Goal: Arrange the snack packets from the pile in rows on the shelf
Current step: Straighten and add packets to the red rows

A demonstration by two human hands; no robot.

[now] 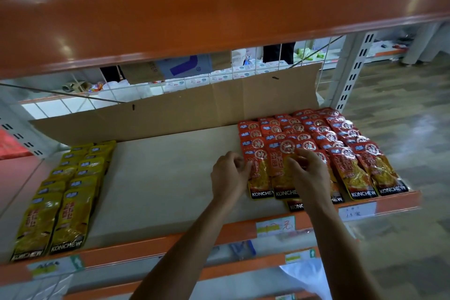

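Note:
Red snack packets (345, 143) lie in overlapping rows on the right part of the shelf (170, 178). Two rows of yellow packets (63, 197) lie at the left end. My left hand (230, 174) touches the left edge of the front-left red packet (259, 175) with curled fingertips. My right hand (310, 173) rests fingers-down on the neighbouring front red packets (282, 170), covering part of them. One red packet (295, 205) pokes out below my right wrist at the shelf's front edge.
An orange upper shelf (219, 12) hangs close overhead. A cardboard sheet (182, 109) stands along the back of the shelf. Price labels (275, 225) line the orange front rail. A white bag (306, 275) hangs below. The aisle floor (401, 105) lies to the right.

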